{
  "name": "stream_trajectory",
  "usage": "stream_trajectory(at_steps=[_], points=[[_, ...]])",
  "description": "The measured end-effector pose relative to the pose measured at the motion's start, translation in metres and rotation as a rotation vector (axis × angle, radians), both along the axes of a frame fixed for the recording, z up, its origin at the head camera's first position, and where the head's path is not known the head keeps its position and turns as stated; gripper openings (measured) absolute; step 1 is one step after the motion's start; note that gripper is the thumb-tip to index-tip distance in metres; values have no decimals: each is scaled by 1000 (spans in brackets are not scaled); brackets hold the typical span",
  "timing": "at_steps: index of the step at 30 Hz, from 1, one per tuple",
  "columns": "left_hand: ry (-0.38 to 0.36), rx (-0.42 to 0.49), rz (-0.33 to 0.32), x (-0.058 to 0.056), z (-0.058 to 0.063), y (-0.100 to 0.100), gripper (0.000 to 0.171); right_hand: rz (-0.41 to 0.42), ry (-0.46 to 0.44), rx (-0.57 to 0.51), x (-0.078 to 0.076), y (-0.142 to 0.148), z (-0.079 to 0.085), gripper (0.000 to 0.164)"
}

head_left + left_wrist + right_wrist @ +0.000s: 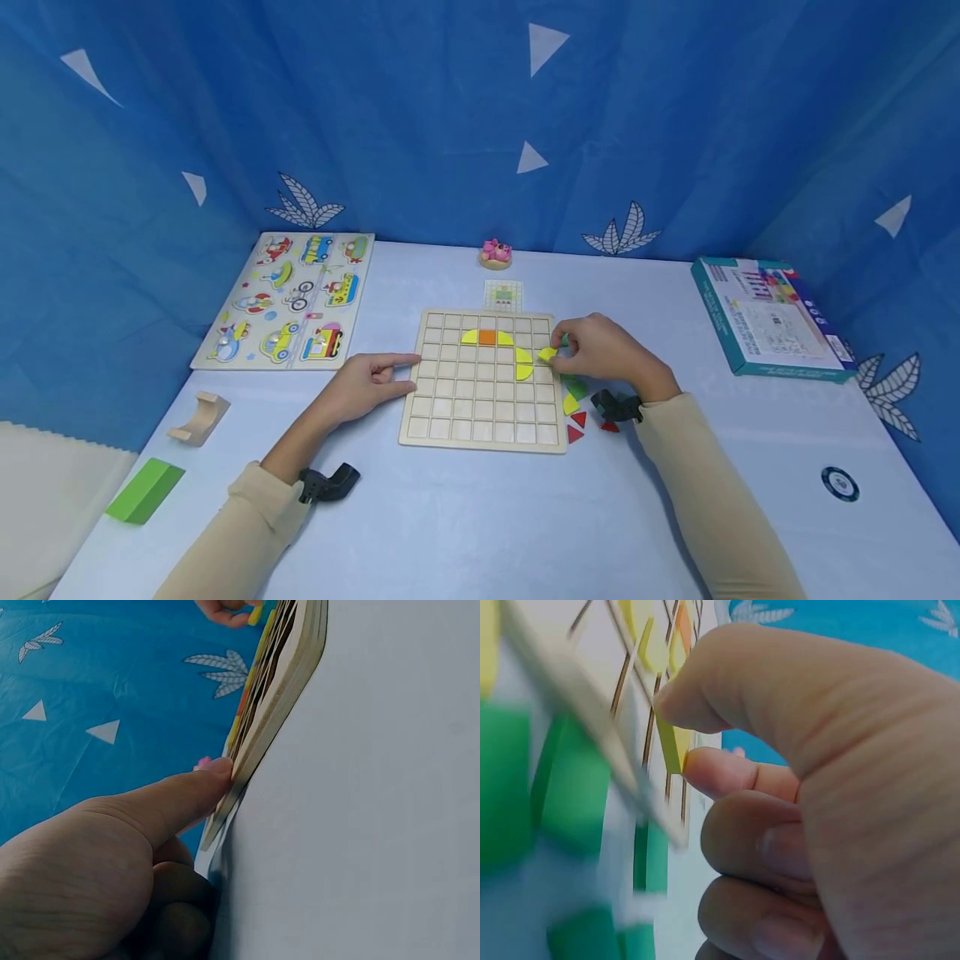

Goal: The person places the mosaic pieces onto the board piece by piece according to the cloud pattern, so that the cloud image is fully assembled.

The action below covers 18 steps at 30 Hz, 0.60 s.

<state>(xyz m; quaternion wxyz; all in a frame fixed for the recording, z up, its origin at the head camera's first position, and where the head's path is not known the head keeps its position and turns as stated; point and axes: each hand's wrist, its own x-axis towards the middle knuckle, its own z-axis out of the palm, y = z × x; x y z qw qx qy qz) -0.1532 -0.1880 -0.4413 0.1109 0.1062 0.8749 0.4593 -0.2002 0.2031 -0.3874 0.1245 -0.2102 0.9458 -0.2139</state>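
Observation:
A square wooden grid board (461,390) lies flat before me. On it sit an orange square (487,337) flanked by two yellow quarter-round pieces, and more yellow pieces (523,364) further right. My left hand (363,387) touches the board's left edge with extended thumb and index finger; its other fingers are curled under. Between thumb and index finger, my right hand (603,348) pinches a yellow quarter-round piece (673,742) over the board's right side. Green pieces (574,787) lie beside the board, partly hidden by that hand.
Red triangles (575,433) lie off the board's right edge. Behind the board are a small pattern card (503,296) and a pink figurine (496,253). A vehicle puzzle (288,304), wooden arch (200,419) and green block (146,492) stand left; a box (772,321) and round chip (840,483) right.

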Motion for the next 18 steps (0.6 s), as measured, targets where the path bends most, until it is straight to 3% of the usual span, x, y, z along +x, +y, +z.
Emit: stream_trajectory(at_steps=[18], points=[[0, -12, 12, 1, 1, 1, 42, 200, 14, -109, -7, -81, -5, 15]])
